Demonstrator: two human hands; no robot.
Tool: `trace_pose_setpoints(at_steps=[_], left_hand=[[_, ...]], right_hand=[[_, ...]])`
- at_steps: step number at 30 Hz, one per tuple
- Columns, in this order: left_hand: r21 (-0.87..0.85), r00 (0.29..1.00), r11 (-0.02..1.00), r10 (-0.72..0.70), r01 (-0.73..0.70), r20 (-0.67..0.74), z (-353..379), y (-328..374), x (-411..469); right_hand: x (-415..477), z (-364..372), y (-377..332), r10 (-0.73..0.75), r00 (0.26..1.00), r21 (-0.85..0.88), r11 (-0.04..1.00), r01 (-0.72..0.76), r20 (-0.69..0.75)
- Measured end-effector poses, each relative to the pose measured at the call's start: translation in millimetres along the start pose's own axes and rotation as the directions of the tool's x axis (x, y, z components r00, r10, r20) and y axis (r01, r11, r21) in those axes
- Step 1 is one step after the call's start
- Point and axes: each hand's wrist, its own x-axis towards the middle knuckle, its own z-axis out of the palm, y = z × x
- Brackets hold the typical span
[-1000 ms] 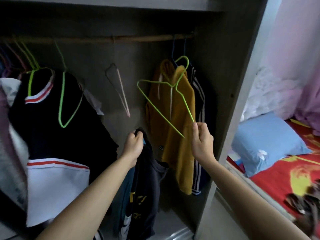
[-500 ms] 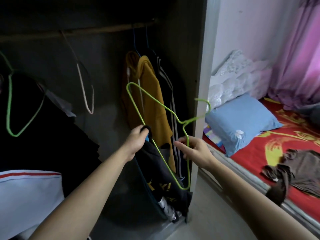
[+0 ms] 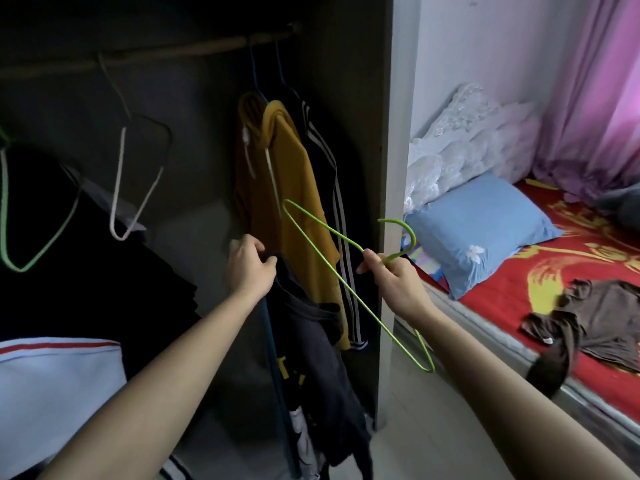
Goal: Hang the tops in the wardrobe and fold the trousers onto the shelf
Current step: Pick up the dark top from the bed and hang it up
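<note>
My left hand (image 3: 247,268) grips the top of a dark top with yellow print (image 3: 313,372), which hangs down in front of the open wardrobe. My right hand (image 3: 391,277) holds a green wire hanger (image 3: 332,268) near its hook, tilted so one corner points down toward the floor. The hanger is beside the dark top, not inside it. A wooden rail (image 3: 194,50) crosses the top of the wardrobe. A mustard top (image 3: 284,188) and a dark striped garment (image 3: 332,188) hang from it at the right end.
An empty pale hanger (image 3: 138,181) and a green hanger (image 3: 20,216) hang on the rail at left, over a black and white garment (image 3: 52,375). The wardrobe's side panel (image 3: 394,168) stands beside my right hand. A bed with a blue pillow (image 3: 485,230) and a brown garment (image 3: 595,317) lies right.
My right hand took the green hanger off the rail, brought it down and tilted it beside the dark top. My view turned right toward the bed.
</note>
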Motion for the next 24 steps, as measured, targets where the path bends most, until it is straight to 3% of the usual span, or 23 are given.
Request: trace_pose_setpoints(at_steps=[4,10,12,15,19,21,24], left_hand=[[0.116,0.992,0.986,-0.113,0.118,-0.050,-1,-18,-1],[0.048,0.978,0.978,-0.201,0.204,-0.062,-5,-44,4],[0.057,0.984,0.985,-0.161,0.165,-0.074,-7,-48,3],[0.066,0.998,0.997,-0.022,0.026,-0.051,-6,-41,-2],[0.012,0.988,0.988,0.156,-0.156,-0.003,-7,-15,-8],[-0.034,0.981,0.980,0.196,-0.196,0.003,-12,-5,-8],[-0.059,0.963,0.961,0.270,-0.271,-0.025,-24,-5,-2]], right_hand=[[-9,-7,0,-0.044,0.995,-0.052,0.997,0.049,0.085],[-18,-5,3,-0.029,0.952,-0.272,0.955,0.116,0.306],[-18,4,1,0.010,0.939,-0.302,0.948,0.100,0.343],[-17,24,-11,0.042,0.913,-0.213,0.976,0.051,0.407],[-9,60,-29,0.042,0.853,-0.208,0.975,0.079,0.521],[-5,72,-31,0.056,0.866,-0.189,0.981,0.045,0.498],[2,74,-30,0.058,0.936,-0.056,0.998,-0.041,0.348]])
